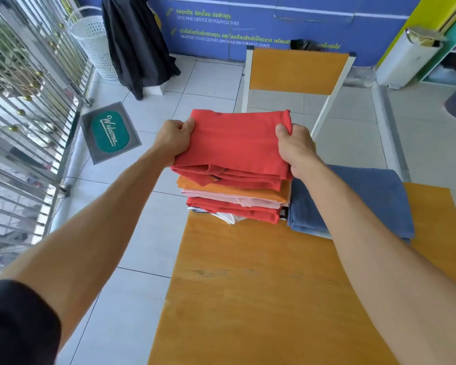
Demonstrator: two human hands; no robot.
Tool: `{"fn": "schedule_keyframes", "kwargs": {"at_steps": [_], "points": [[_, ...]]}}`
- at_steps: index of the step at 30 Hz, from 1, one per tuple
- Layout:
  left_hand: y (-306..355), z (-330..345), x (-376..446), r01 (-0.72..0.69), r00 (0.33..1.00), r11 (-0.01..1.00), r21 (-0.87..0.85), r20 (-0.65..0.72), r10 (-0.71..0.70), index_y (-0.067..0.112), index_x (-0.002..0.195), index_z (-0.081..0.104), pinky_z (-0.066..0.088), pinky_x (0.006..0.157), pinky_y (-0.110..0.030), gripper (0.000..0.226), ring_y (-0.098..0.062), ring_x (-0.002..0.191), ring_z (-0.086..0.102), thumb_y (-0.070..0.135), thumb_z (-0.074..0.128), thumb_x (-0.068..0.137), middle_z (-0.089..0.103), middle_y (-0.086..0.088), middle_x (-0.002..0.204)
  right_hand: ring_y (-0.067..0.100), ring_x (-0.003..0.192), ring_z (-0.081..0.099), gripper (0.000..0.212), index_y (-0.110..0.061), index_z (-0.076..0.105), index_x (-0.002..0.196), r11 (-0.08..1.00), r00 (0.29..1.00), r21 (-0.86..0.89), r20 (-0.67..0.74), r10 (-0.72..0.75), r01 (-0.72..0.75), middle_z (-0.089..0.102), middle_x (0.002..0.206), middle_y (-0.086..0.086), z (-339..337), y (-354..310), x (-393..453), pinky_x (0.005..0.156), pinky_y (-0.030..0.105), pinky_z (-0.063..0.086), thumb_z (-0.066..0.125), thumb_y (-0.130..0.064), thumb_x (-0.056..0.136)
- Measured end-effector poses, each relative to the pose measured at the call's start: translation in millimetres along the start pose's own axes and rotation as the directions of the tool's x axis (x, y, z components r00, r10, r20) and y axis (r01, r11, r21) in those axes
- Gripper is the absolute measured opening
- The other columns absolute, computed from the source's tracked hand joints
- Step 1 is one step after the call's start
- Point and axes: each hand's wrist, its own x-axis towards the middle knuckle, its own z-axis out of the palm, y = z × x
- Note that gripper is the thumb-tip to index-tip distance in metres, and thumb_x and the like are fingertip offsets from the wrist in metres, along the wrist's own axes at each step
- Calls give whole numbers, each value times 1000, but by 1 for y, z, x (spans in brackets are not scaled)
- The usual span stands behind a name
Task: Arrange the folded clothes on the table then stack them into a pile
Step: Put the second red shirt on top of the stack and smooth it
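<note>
Both hands — left hand, right hand — gripping red shirt, atop pile

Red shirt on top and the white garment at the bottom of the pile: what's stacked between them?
Head view: below the red shirt lie an orange piece, a pale pink one, another red one, then the white garment.

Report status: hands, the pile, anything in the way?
Left hand and right hand both gripping the red folded shirt, atop the pile. Blue folded garment beside the pile, touching it. Nothing blocking.
</note>
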Motion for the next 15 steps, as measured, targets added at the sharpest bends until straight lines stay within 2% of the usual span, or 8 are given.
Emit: {"fn": "schedule_keyframes", "kwargs": {"at_steps": [2, 5, 8, 15], "points": [[-9, 10, 4, 9, 1000, 1000, 21, 4, -9, 16, 66, 50, 36, 55, -32, 51, -23, 67, 49, 59, 46, 93, 51, -1, 67, 12, 74, 57, 29, -19, 58, 106, 1000, 1000, -16, -18, 11, -11, 59, 88, -4, 6, 11, 4, 52, 25, 40, 43, -44, 106], [-28, 26, 3, 31, 999, 998, 48, 19, -32, 15, 61, 44, 35, 61, -34, 54, -27, 72, 50, 56, 44, 95, 51, -4, 66, 12, 73, 56, 30, -17, 58, 109, 998, 999, -33, -24, 49, -49, 60, 95, 1, 13, 27, 3, 53, 26, 41, 43, -42, 107], [-36, 30, 3, 36, 999, 999, 27, 21, -37, 15, 59, 39, 33, 62, -34, 54, -26, 70, 47, 54, 45, 96, 45, -3, 61, 10, 70, 54, 31, -16, 58, 112, 997, 999, -73, -49, 19, -22, 56, 88, -3, 15, 25, 3, 53, 26, 40, 42, -41, 107], [-8, 19, 10, -78, 995, 997, 0, -55, 78, 17, 59, 37, 28, 50, -33, 52, -17, 56, 39, 53, 45, 95, 40, 3, 58, 9, 71, 53, 30, -17, 58, 111, 994, 990, -106, -135, -46, 32, 56, 87, -6, 3, 12, 8, 57, 27, 42, 40, -41, 108]]}}
